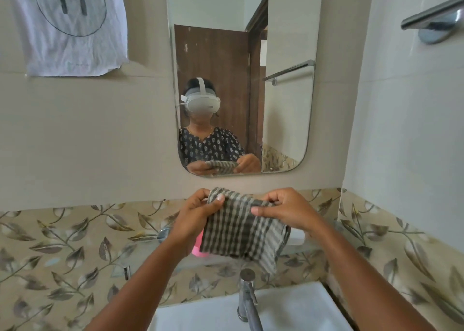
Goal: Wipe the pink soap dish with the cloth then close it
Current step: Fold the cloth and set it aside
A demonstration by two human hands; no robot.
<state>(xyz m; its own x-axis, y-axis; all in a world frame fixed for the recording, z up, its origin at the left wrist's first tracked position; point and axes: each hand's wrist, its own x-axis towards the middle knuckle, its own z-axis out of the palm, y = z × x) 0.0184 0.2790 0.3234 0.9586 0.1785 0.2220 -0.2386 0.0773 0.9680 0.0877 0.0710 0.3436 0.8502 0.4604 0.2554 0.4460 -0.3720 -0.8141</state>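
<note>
I hold a grey and white checked cloth (242,227) up in front of me, above the basin. My left hand (194,215) pinches its upper left corner and my right hand (281,211) pinches its upper right edge, so the cloth hangs spread between them. Behind the cloth's lower left corner a small part of the pink soap dish (198,249) shows on a wall shelf. The cloth and my left hand hide most of the dish, so I cannot tell whether it is open or closed.
A chrome tap (247,295) rises from the white basin (296,310) just below the cloth. A mirror (242,54) hangs on the wall ahead, a numbered paper (70,24) at upper left, a towel bar (431,19) on the right wall.
</note>
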